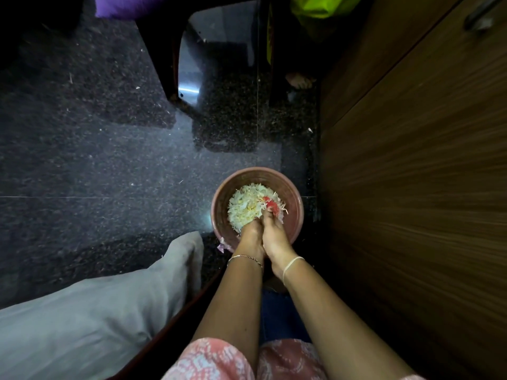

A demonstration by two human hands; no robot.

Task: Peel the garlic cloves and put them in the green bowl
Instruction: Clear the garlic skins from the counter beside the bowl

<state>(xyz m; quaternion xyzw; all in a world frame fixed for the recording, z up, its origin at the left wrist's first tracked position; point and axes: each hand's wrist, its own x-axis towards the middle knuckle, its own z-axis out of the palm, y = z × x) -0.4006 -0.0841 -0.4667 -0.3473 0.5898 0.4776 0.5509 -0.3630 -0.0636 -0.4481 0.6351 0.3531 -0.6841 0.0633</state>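
Observation:
A pinkish-brown bowl [290, 193] stands on the dark floor, heaped with white garlic skins and pale cloves [247, 207]. Both my hands reach into its near side, pressed together. My left hand [251, 237] has its fingers curled down into the pile, and the fingertips are hidden in the skins. My right hand [277, 239] curls its fingers around a small red object [272, 205] at the pile's right side. What that object is cannot be told. No green bowl is in view.
A wooden cabinet wall [411, 187] rises close on the right of the bowl. A grey cushion [96, 311] lies at the lower left. Dark furniture legs [175, 86] and a yellow-green bag [321, 9] stand at the far end. Bits of skin dot the floor.

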